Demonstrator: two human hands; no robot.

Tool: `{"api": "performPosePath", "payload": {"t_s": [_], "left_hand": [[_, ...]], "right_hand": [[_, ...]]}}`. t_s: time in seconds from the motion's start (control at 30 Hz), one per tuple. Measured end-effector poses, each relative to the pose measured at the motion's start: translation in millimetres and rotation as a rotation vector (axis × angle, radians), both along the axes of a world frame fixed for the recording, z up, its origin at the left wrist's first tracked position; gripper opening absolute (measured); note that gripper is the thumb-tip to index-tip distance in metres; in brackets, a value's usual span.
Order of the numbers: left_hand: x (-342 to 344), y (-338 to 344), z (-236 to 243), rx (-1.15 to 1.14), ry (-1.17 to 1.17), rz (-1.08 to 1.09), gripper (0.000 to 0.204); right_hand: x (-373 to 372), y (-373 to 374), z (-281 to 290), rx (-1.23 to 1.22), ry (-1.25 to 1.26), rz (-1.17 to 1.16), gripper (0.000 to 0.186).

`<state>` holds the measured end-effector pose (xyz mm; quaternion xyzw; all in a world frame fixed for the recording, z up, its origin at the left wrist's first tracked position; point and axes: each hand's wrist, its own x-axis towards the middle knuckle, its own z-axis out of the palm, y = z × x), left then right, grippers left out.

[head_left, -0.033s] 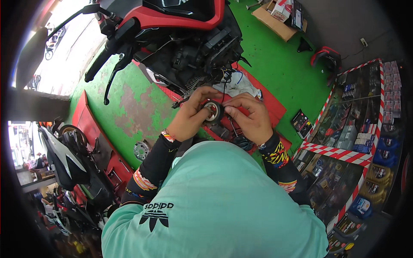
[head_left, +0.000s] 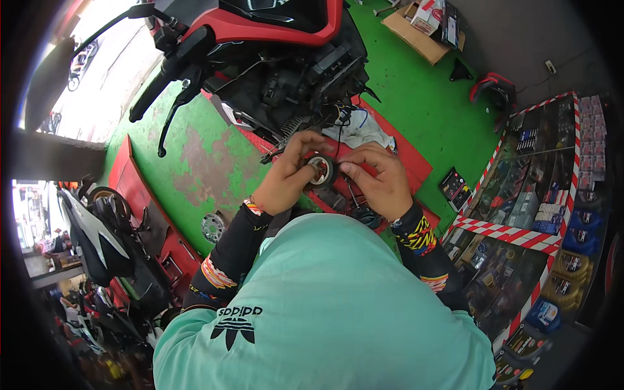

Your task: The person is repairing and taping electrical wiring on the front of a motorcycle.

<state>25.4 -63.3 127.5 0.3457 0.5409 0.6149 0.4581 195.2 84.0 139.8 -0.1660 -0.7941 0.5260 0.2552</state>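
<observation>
My left hand (head_left: 289, 175) grips a black roll of tape (head_left: 328, 170) with a pale inner ring, its thumb at the ring's centre. Just right of the roll, my right hand (head_left: 374, 175) has thumb and forefinger pinched at a thin dark strip or wire, too small to make out which. Above them is the dismantled front of a black and red motorbike (head_left: 292, 78), with loose wires over a white cloth (head_left: 377, 133). Dark parts (head_left: 331, 201) lie below the roll on the red platform (head_left: 413, 169).
Another motorbike (head_left: 97, 234) stands at left on a red ramp. A metal disc (head_left: 213, 229) lies on the green floor. A cardboard box (head_left: 416, 45) and red-black bodywork (head_left: 491, 88) are at top right. Glass display cases (head_left: 513, 182) with striped tape line the right side.
</observation>
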Motion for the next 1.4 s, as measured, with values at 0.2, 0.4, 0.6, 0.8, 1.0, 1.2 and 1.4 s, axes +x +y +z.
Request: {"api": "performPosePath", "payload": {"t_s": [0.2,0.4,0.6,0.8,1.0,1.2,1.4], "left_hand": [[-16.3,-26.0,5.8,-0.156,0.320,-0.202,0.028],[-28.2,-40.5,-7.1,-0.213,0.205,-0.142,0.031],[-5.6,-51.2,37.5,-0.191,0.602,-0.266,0.048],[-28.4,-73.2,37.1,-0.182,0.721,-0.217,0.045],[-48.2,-106.2,46.5,-0.196,0.755,-0.071,0.040],[-77.3,-133.5,55.7,-0.375,0.790,-0.262,0.036],[-73.3,-146.4,49.0,0.000,0.637,-0.309,0.023]], "right_hand": [[-6.3,-16.7,8.9,0.358,-0.049,0.114,0.010],[-12.8,-27.2,16.6,0.266,-0.050,0.198,0.008],[-15.4,-16.4,37.1,0.231,-0.046,0.169,0.008],[-17.9,-39.6,48.0,0.315,-0.079,0.224,0.010],[-26.1,-69.8,57.8,0.163,-0.091,0.272,0.012],[-29.3,-99.2,67.6,0.055,-0.131,0.227,0.014],[-29.6,-122.9,64.9,-0.030,-0.137,0.106,0.014]]}}
